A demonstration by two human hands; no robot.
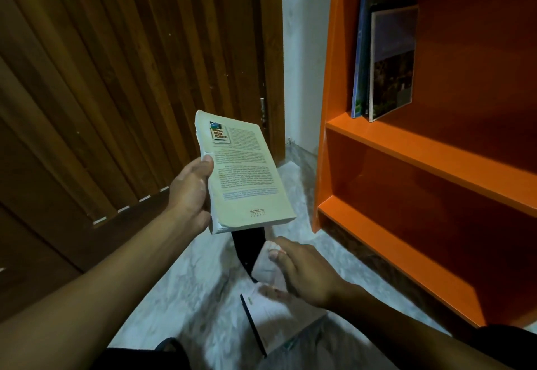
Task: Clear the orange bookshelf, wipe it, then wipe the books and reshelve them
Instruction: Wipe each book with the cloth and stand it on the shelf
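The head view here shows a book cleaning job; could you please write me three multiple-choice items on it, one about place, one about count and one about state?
1. Where do the upright books stand?
A. at the left end of an orange bookshelf's upper board
B. on the marble floor
C. against the wooden door

2. How many books stand on the orange bookshelf?
A. none
B. about three
C. ten

3. What is the left hand doing?
A. hanging idle
B. gripping a cream paperback book
C. pressing the floor

Answers:
1 A, they lean by the shelf's left wall.
2 B, roughly three spines show, though overlap blurs the count.
3 B, its thumb curls over the cream paperback book, while the right hand pinches a white cloth.
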